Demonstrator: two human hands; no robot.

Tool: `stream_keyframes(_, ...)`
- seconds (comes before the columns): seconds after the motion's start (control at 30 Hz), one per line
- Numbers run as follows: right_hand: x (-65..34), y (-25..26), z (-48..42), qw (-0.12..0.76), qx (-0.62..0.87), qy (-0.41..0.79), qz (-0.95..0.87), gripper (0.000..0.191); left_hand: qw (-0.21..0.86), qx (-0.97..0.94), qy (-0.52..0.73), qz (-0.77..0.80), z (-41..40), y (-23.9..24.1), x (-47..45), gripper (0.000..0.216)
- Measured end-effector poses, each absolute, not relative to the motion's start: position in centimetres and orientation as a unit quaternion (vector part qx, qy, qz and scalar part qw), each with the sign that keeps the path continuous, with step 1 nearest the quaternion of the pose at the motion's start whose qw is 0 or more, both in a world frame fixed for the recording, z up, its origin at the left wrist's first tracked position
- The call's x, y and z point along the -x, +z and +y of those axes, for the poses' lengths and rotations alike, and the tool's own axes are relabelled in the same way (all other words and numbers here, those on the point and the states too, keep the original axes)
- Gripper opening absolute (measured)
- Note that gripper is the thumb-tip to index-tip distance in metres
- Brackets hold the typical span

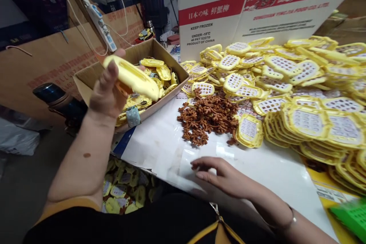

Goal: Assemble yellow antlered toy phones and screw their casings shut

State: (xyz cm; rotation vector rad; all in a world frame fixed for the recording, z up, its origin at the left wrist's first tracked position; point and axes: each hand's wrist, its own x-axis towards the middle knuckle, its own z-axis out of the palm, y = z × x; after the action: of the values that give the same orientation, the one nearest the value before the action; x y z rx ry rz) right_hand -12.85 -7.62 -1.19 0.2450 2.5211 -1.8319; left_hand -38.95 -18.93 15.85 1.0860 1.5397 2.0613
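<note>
My left hand [107,91] is raised over the near-left side of an open cardboard box [174,103]. Thumb and fingers grip a smooth yellow plastic shell [134,78], tilted down to the right. Inside the box lie more yellow shells [164,72], some with parts fitted in them. My right hand [220,175] hovers low over the white tabletop [171,148], fingers loosely curved, thumb apart, nothing in it. Beyond it is a heap of small brown branching plastic pieces [207,116]. One yellow button-faced panel [250,130] lies beside that heap.
Yellow panels with holes [283,66] pile up at the back right, with stacked button-faced panels [309,122] in front. A white carton [214,15] stands behind. A dark flask [51,95] is left of the box. Under the table edge sit more yellow parts [126,190]. A green basket [351,215] is lower right.
</note>
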Motion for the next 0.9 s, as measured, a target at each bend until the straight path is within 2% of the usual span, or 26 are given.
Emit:
stream_keyframes(0.1,14.0,-0.7,-7.2,-0.231,-0.113,-0.560,0.787,0.060,0.323,-0.306,0.753,0.486,-17.5,11.0,33.5,0.077)
stream_keyframes(0.17,14.1,-0.6,-6.7,-0.341,-0.092,-0.496,0.793,0.078,0.409,-0.234,0.739,0.482,-16.4,7.5,30.1,0.085)
stream_keyframes(0.23,13.6,-0.7,-6.2,-0.376,-0.066,-0.468,0.797,0.063,0.457,-0.160,0.738,0.469,-15.5,4.8,27.5,0.077)
stream_keyframes(0.33,11.9,-1.5,-5.5,-0.373,-0.104,-0.555,0.737,0.034,0.514,-0.134,0.727,0.435,-14.8,2.5,25.2,0.068)
stream_keyframes(0.43,9.8,-2.6,-5.1,-0.332,-0.175,-0.723,0.580,0.036,0.600,-0.168,0.668,0.407,-14.7,1.4,24.8,0.075)
stream_keyframes(0.53,8.0,-3.5,-5.0,-0.280,-0.180,-0.834,0.439,0.041,0.620,-0.201,0.619,0.438,-14.5,0.1,24.8,0.068)
stream_keyframes(0.63,7.0,-3.9,-5.2,-0.257,-0.186,-0.880,0.353,0.048,0.595,-0.275,0.605,0.451,-14.3,-1.1,24.3,0.069)
stream_keyframes(0.7,6.7,-3.9,-5.4,-0.228,-0.199,-0.898,0.320,0.053,0.583,-0.354,0.590,0.432,-14.1,-1.5,23.7,0.083)
stream_keyframes(0.77,6.7,-3.7,-5.6,-0.193,-0.199,-0.905,0.321,0.056,0.608,-0.404,0.552,0.403,-14.1,-1.5,23.3,0.099)
stream_keyframes(0.9,6.3,-3.0,-5.3,-0.181,-0.177,-0.882,0.398,0.054,0.692,-0.339,0.536,0.344,-14.0,-0.7,23.4,0.100)
